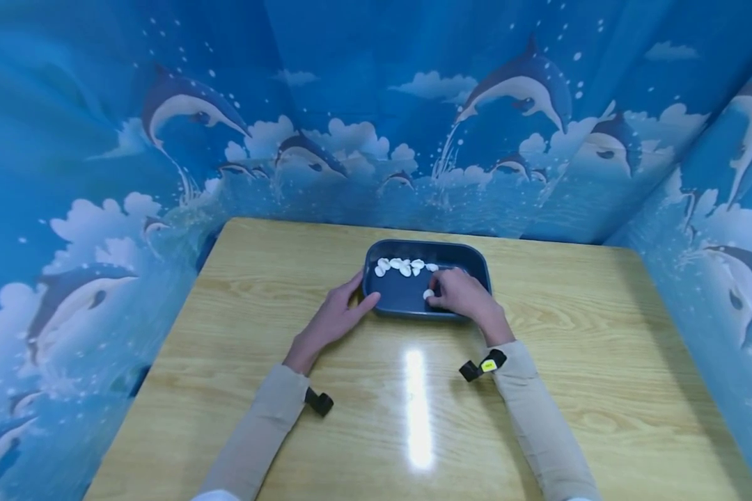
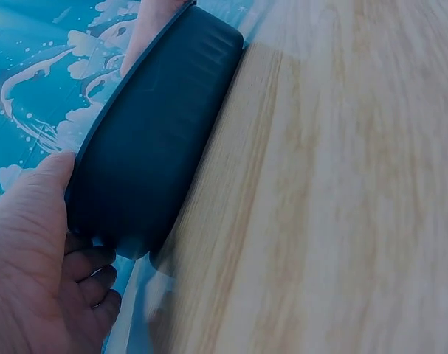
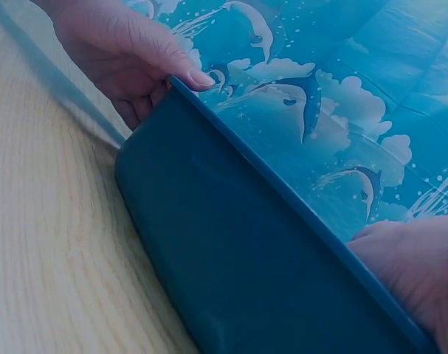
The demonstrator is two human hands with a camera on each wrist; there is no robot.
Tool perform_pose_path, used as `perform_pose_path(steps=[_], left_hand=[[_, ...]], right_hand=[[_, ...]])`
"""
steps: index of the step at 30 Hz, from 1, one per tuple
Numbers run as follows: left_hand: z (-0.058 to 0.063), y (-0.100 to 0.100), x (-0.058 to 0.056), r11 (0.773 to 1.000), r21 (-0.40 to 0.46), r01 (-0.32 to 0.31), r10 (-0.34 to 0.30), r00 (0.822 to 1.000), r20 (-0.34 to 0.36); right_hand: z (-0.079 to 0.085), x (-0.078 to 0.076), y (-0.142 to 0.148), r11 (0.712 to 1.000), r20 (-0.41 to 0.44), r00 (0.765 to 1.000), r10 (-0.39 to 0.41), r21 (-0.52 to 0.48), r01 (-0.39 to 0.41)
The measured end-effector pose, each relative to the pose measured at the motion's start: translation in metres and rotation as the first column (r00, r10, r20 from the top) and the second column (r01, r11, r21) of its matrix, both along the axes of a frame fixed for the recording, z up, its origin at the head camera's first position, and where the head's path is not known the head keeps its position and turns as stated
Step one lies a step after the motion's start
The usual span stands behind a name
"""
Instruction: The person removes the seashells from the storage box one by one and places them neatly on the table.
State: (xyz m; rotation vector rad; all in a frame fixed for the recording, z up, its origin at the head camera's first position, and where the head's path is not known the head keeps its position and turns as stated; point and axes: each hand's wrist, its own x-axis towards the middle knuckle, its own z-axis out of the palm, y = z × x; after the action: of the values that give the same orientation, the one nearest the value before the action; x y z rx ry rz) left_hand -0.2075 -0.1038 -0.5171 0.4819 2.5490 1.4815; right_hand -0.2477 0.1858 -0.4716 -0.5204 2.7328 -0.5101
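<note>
A dark blue rectangular plastic tub sits on the table, with several small white shell-like pieces in a loose row along its far side. My left hand grips the tub's left end. In the left wrist view, the thumb lies at the rim and the fingers curl against the outer wall. My right hand reaches down inside the tub's right half and pinches one white piece between thumb and fingers. In the right wrist view, the tub wall hides those fingertips.
The tub stands near the back of a wood-grain table. A blue dolphin-print curtain rises behind the table and along its sides. Dark straps with small devices are on both wrists.
</note>
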Motion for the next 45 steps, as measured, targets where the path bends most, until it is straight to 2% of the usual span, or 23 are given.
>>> perform_pose_path(steps=[8,18,31,38,45], left_hand=[[0.000,-0.001,0.000,0.999,-0.006,-0.041,0.041,0.999,0.025],[0.000,-0.003,0.004,0.999,-0.008,-0.046,0.047,0.999,0.024],[0.000,-0.002,0.003,0.999,-0.021,-0.044,0.045,0.999,0.019],[0.002,-0.002,0.003,0.999,-0.031,-0.044,0.045,0.999,0.019],[0.005,-0.001,0.003,0.998,-0.034,-0.048,0.049,0.998,0.028]], right_hand=[[-0.001,0.000,0.001,1.000,0.002,1.000,0.015,-0.017,-0.015],[-0.004,0.001,0.000,1.000,-0.014,1.000,0.022,-0.018,-0.023],[-0.001,0.003,0.001,0.999,-0.032,0.999,0.017,-0.039,-0.018],[0.006,0.006,-0.001,0.998,-0.059,0.998,0.005,-0.068,-0.009],[0.022,0.014,-0.003,0.993,-0.092,0.996,0.013,-0.118,-0.024]])
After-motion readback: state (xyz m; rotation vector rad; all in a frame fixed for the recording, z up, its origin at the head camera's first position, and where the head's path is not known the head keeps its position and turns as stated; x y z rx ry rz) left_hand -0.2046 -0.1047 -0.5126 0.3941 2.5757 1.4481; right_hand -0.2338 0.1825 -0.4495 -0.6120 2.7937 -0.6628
